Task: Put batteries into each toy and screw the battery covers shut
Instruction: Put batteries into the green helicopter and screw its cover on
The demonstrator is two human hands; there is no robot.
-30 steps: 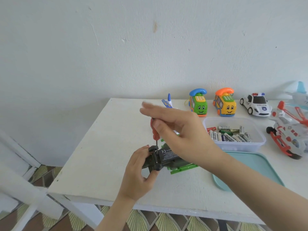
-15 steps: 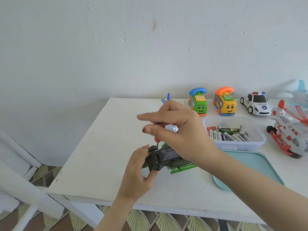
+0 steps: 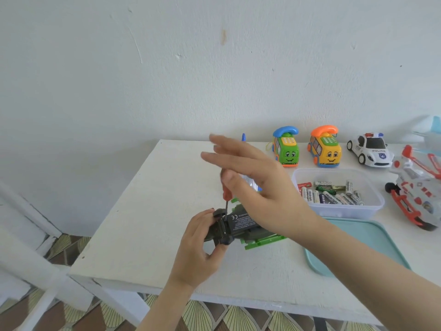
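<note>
Below centre, the left hand [image 3: 200, 249] curls round the wheel end of the upturned green toy [image 3: 241, 224] on the table [image 3: 143, 211]. Above it the right hand [image 3: 260, 180], fingers stretched straight, pinches the upright screwdriver [image 3: 225, 197] with its thumb, tip on the toy; batteries [image 3: 331, 195] lie in the tub [image 3: 375, 205] at right.

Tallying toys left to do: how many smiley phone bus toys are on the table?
2. The green phone bus and the yellow phone bus stand side by side at the table's far edge, behind the battery tub. The right hand could hide another.
</note>
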